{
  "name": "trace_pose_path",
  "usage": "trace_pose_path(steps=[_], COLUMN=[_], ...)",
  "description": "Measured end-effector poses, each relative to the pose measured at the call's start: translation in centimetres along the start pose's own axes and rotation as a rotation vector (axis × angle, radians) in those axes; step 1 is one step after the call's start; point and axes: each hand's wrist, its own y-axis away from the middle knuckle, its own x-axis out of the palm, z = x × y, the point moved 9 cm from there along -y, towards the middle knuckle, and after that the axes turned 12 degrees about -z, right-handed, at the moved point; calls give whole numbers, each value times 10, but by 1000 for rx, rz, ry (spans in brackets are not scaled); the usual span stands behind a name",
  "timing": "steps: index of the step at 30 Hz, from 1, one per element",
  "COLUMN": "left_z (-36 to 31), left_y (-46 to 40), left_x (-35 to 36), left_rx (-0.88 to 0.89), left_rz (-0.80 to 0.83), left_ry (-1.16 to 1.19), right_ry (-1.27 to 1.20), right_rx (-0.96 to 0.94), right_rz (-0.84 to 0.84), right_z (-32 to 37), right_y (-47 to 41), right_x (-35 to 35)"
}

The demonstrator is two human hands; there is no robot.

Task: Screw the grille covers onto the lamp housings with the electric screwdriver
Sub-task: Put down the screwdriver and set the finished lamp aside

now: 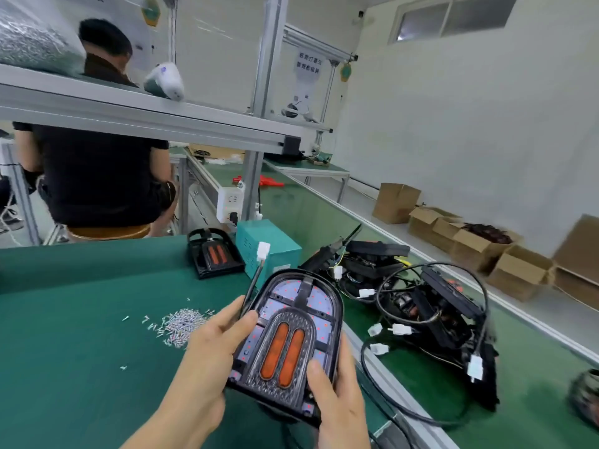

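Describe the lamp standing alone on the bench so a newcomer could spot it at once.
On the green bench, find the teal box. The lone lamp sits just left of it, beyond the screw pile. Unlike the one held by both hands and the tangled heap, nothing touches it.

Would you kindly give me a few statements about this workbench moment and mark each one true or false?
1. Both hands hold the lamp housing: the left hand on its left edge, the right hand at its lower right. True.
2. The loose screws lie on the green mat to the right of the held lamp. False: the pile lies to its left.
3. A second lamp rests on the mat beside the teal box. True.
4. The right hand grips an electric screwdriver. False: it holds only the lamp housing.
5. The tangle of wired lamp parts lies right of the held lamp. True.
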Motion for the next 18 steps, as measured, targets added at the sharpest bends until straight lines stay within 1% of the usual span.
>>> trace_pose_path(steps=[9,14,18], left_z=[18,19,19], left_y=[-6,-13,-20], left_x=[55,89,113], left_rx=[-28,-24,-29], left_rz=[70,109,115], left_ry=[-18,-23,-28], right_ry=[14,73,85], right_rx=[-76,-167,-201], right_rz=[-107,-147,-170], right_z=[25,51,71], right_y=[-13,-26,-43], right_x=[-44,-59,-69])
